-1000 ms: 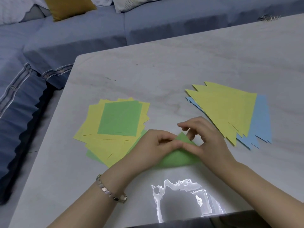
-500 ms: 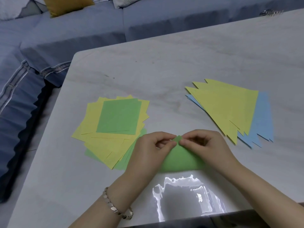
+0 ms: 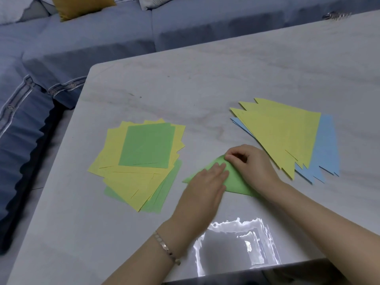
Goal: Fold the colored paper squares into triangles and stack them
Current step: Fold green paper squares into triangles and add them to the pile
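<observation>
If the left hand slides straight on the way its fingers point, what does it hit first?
Most likely the right hand: its curled fingers hold the apex of the green triangle just ahead of the left hand, which lies flat on that paper. They look nearly touching.

We see a pale marble-look table [image 3: 205, 89] with a rounded corner at 10 o'clock. Near its edge at 6 o'clock, a bright reflection [image 3: 236, 243] of light lies on the glossy top. At 1 o'clock, on the far part of the table, rests a small shiny metal object [image 3: 337, 15]; we cannot tell what it is. Behind the table, from 9 to 12 o'clock, stands a blue sofa [image 3: 102, 44]. It carries a mustard cushion [image 3: 82, 6] at 11 o'clock and a white pillow [image 3: 156, 1] just beside it.
</observation>
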The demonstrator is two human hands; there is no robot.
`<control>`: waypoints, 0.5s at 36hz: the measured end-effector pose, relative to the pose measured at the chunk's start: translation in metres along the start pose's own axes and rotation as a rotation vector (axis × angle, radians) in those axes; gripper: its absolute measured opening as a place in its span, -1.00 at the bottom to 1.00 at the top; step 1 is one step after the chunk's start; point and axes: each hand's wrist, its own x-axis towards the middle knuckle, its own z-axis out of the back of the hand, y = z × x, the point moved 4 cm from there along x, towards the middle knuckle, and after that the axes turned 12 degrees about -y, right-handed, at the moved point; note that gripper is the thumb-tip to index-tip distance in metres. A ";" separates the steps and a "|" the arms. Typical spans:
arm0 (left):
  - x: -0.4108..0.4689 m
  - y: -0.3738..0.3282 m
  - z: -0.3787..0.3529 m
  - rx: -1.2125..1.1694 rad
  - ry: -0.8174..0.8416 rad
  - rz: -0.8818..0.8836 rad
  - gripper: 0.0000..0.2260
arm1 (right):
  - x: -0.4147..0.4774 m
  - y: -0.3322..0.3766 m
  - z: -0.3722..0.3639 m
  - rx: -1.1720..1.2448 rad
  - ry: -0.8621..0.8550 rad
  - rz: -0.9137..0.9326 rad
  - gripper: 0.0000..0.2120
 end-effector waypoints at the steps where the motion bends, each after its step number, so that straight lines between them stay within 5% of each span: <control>1: -0.006 -0.001 -0.007 0.063 0.047 -0.046 -0.64 | 0.000 -0.003 -0.003 -0.039 -0.003 0.020 -0.94; 7: -0.021 0.001 -0.015 0.244 0.161 -0.069 -0.53 | -0.006 -0.010 -0.009 -0.127 -0.050 0.119 -0.92; 11: -0.027 -0.002 -0.011 0.266 0.045 -0.158 -0.71 | -0.005 -0.011 -0.010 -0.149 -0.046 0.139 -0.92; 18: -0.030 -0.001 -0.001 0.309 -0.049 -0.197 -0.68 | -0.005 -0.013 -0.011 -0.156 -0.049 0.172 -0.93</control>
